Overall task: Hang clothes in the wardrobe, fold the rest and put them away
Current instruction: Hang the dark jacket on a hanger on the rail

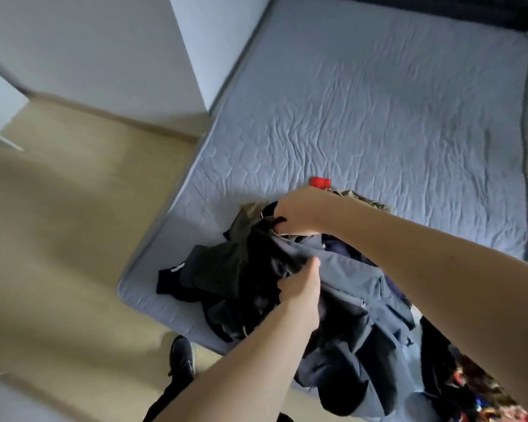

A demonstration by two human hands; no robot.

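Left hand [299, 284], right hand [299, 213] grip dark jacket [348, 287].

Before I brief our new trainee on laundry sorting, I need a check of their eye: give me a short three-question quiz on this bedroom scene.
1. True or false: both the left hand and the right hand grip fabric from the pile of dark clothes.
2. Where does the pile lie? A) on the beige floor B) at the near corner of the grey-blue quilted mattress C) inside a wardrobe
3. Fill in: the small item on the mattress just beyond the right hand is coloured ____.

Key: 1 true; 2 B; 3 red.
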